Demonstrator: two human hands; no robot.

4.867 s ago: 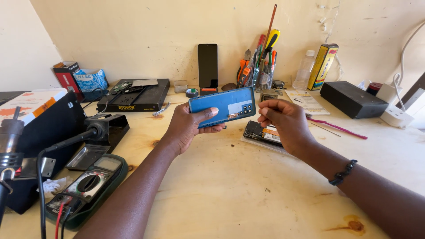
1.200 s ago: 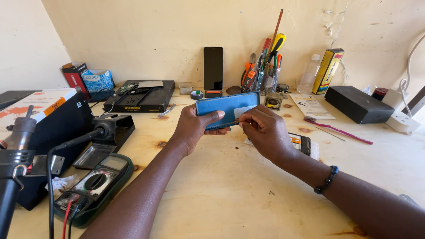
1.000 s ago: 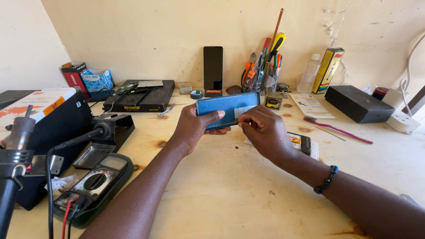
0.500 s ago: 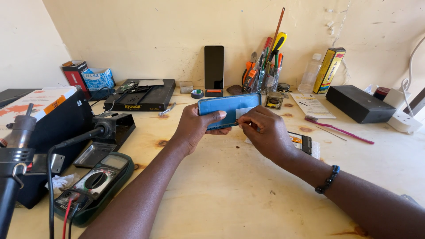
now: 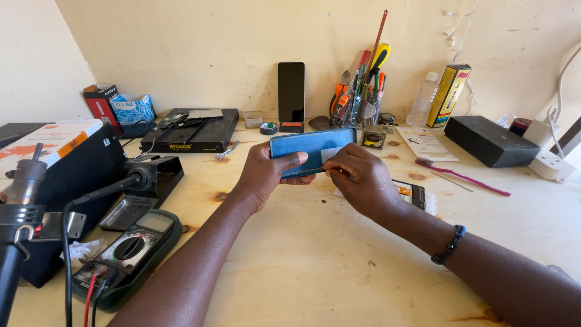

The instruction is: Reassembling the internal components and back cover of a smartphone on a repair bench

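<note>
A green digital multimeter (image 5: 124, 254) with red and black leads lies at the left of the pale plywood workbench (image 5: 315, 266), which stands against a cream plaster wall (image 5: 200, 42). Above mid-bench, the left hand (image 5: 266, 175) grips a flat blue smartphone back (image 5: 311, 151), thumb across it. The right hand (image 5: 360, 178) pinches its lower edge, fingers closed narrowly. A black rectangular box (image 5: 487, 140) sits far right.

Blue phone (image 5: 311, 148) lower edge hid behind left hand (image 5: 266, 175) and right hand (image 5: 360, 181); we couldn't make out tool in right fingers. Soldering stand (image 5: 18, 212) ran off left edge.
</note>
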